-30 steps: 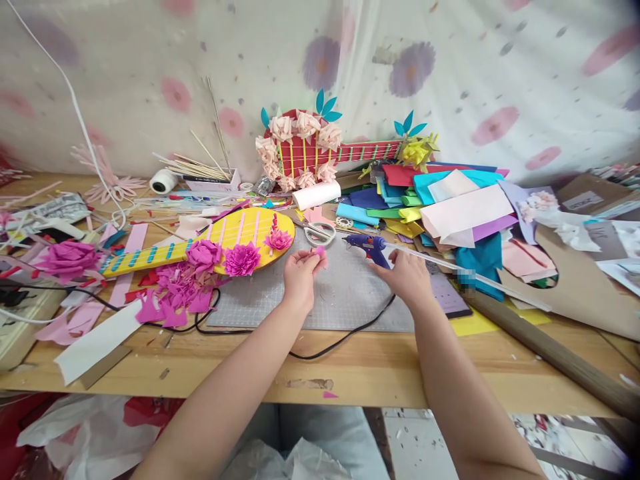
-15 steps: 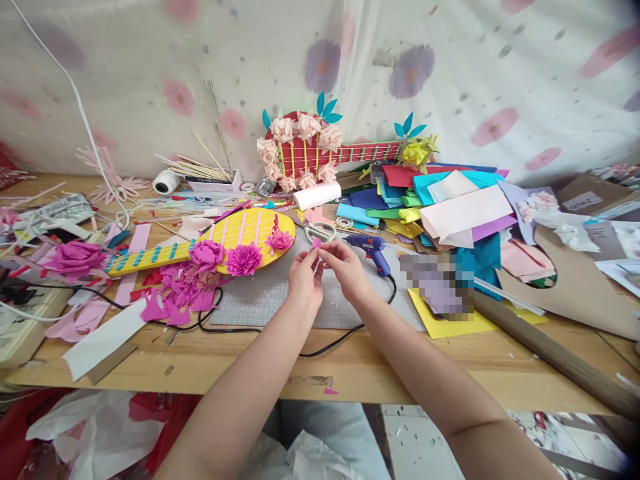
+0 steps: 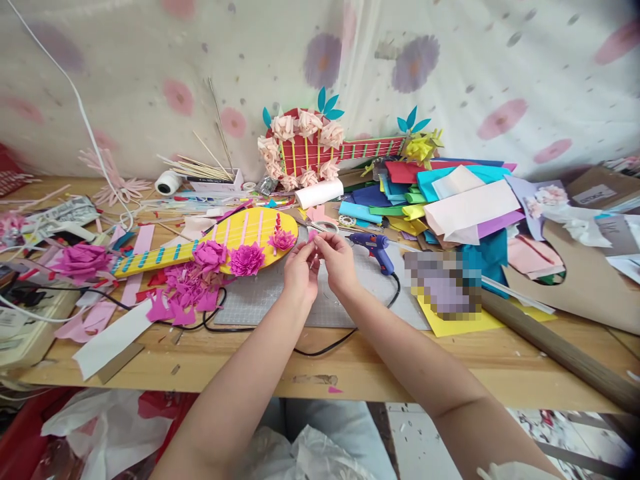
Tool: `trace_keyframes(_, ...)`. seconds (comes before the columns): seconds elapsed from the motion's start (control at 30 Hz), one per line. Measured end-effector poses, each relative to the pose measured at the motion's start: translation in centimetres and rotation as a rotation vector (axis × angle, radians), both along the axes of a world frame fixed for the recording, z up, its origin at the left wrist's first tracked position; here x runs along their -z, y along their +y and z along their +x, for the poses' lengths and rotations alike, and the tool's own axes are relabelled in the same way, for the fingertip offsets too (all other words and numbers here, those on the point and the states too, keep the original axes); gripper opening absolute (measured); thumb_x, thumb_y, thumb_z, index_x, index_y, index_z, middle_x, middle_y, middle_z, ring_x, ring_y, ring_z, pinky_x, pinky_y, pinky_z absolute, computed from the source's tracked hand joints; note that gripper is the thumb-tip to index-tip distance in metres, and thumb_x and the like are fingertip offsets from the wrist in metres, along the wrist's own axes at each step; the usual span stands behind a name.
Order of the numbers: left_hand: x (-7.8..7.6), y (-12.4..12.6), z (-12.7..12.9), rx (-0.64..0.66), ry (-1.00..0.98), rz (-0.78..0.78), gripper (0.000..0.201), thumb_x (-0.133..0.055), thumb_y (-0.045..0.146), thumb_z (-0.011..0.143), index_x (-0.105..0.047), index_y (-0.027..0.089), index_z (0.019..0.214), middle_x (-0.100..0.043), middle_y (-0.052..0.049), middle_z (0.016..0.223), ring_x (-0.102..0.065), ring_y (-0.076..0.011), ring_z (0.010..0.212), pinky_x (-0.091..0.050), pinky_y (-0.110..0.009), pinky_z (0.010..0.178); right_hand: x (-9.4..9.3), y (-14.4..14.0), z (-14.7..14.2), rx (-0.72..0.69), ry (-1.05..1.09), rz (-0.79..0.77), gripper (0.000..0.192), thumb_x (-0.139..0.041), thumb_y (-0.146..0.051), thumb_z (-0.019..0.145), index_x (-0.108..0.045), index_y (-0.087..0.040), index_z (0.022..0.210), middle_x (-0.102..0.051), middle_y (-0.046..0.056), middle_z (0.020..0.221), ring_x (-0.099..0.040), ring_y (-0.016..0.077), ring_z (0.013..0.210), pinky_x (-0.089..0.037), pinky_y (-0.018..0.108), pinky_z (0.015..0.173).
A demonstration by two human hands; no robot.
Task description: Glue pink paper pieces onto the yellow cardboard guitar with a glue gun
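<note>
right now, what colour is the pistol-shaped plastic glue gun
Mostly dark blue; the glue gun shows in the head view.

A wooden table [image 3: 200,353] bears a grey mat [image 3: 250,300] and, probably, cardboard [image 3: 120,363].

A small piece of bright pink paper [image 3: 313,235] stands up from the fingertips of the left hand [image 3: 300,270], with those of the right hand [image 3: 339,261] meeting them just beside it; its lower part is hidden by fingers, so its full shape cannot be told; it sits above the grey mat [image 3: 250,300], near the scissors [image 3: 327,231].
</note>
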State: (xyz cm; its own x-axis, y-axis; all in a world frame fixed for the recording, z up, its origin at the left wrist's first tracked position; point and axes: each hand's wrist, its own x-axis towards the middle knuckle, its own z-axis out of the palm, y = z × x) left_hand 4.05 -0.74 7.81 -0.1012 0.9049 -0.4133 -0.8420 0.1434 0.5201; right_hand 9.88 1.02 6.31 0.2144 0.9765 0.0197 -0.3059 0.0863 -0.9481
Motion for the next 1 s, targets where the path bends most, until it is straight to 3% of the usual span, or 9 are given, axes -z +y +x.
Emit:
trace_keyframes(0.13,-0.8,-0.9,-0.9,0.064,0.249,0.034,0.024,-0.063,0.000,0.062,-0.054,0.017,0.077,-0.062,0.000,0.081,-0.058,-0.0063,0.066,-0.040,-0.016,0.054,0.0,0.8,1.3,-0.025,-0.014,0.011,0.027,-0.068,-0.039,0.063,-0.053,-0.020,0.073,-0.057,-0.003,0.069,-0.052,0.0082,0.059,-0.045,0.023,0.058)
trace_keyframes(0.23,-2.5,-0.5,-2.9,-0.043,0.545,0.187,0.029,-0.060,-0.001,0.059,-0.053,0.019,0.078,-0.060,0.001,0.084,-0.057,-0.0077,0.069,-0.042,-0.018,0.056,-0.1,1.4,2.5,-0.114,-0.082,-0.025,0.029,-0.068,-0.041,0.063,-0.051,-0.020,0.073,-0.059,-0.003,0.069,-0.055,0.0083,0.058,-0.047,0.024,0.060)
trace_keyframes(0.3,-4.1,0.8,-4.9,-0.070,0.735,0.322,0.028,-0.059,0.001,0.061,-0.052,0.020,0.080,-0.060,0.001,0.084,-0.057,-0.0093,0.073,-0.044,-0.019,0.060,-0.3,1.7,3.2,-0.230,-0.154,-0.061,0.029,-0.069,-0.040,0.063,-0.051,-0.020,0.072,-0.060,-0.002,0.067,-0.056,0.0083,0.057,-0.047,0.024,0.059)
trace_keyframes(0.4,-6.4,3.5,-7.7,0.001,1.065,0.459,0.030,-0.061,0.004,0.062,-0.052,0.021,0.085,-0.060,0.000,0.086,-0.058,-0.0135,0.084,-0.048,-0.025,0.073,-0.6,1.8,3.7,-0.422,-0.269,-0.116,0.026,-0.070,-0.034,0.064,-0.050,-0.019,0.072,-0.060,-0.002,0.061,-0.054,0.0084,0.052,-0.045,0.023,0.053)
trace_keyframes(0.47,-7.1,4.9,-8.8,0.069,1.317,0.519,0.036,-0.064,0.007,0.061,-0.052,0.021,0.092,-0.060,-0.001,0.090,-0.058,-0.0172,0.092,-0.047,-0.032,0.083,-0.7,2.0,3.6,-0.498,-0.317,-0.128,0.025,-0.069,-0.028,0.064,-0.048,-0.020,0.075,-0.059,-0.004,0.057,-0.053,0.0084,0.048,-0.043,0.023,0.050)
trace_keyframes(0.53,-6.9,5.4,-9.0,0.218,1.560,0.599,0.048,-0.069,0.012,0.057,-0.052,0.020,0.101,-0.059,-0.005,0.102,-0.054,-0.0230,0.104,-0.042,-0.039,0.094,-0.8,2.2,3.5,-0.520,-0.350,-0.128,0.025,-0.066,-0.023,0.066,-0.044,-0.021,0.077,-0.057,-0.007,0.053,-0.051,0.0087,0.046,-0.041,0.022,0.046)
trace_keyframes(0.67,-4.8,5.1,-8.2,0.503,1.902,0.768,0.083,-0.080,0.018,0.043,-0.047,0.019,0.120,-0.047,-0.013,0.130,-0.035,-0.0359,0.127,-0.025,-0.050,0.107,-0.9,3.0,3.2,-0.522,-0.411,-0.096,0.021,-0.057,-0.016,0.069,-0.040,-0.021,0.079,-0.053,-0.009,0.052,-0.049,0.0079,0.045,-0.037,0.020,0.044)
trace_keyframes(0.83,-3.0,5.8,-8.0,0.565,2.014,0.771,0.089,-0.077,0.023,0.048,-0.041,0.020,0.129,-0.042,-0.015,0.136,-0.032,-0.0372,0.130,-0.022,-0.051,0.108,-0.8,3.8,3.1,-0.513,-0.454,-0.062,0.018,-0.051,-0.013,0.069,-0.040,-0.022,0.081,-0.050,-0.010,0.052,-0.047,0.0069,0.045,-0.033,0.019,0.043)
trace_keyframes(1.0,-4.1,7.0,-9.5,0.546,1.917,0.741,0.075,-0.069,0.023,0.058,-0.042,0.020,0.128,-0.047,-0.013,0.133,-0.041,-0.0308,0.126,-0.029,-0.045,0.106,-0.6,3.4,2.6,-0.466,-0.443,-0.048,0.016,-0.051,-0.014,0.070,-0.040,-0.022,0.078,-0.047,-0.011,0.049,-0.045,0.0068,0.042,-0.032,0.018,0.040)
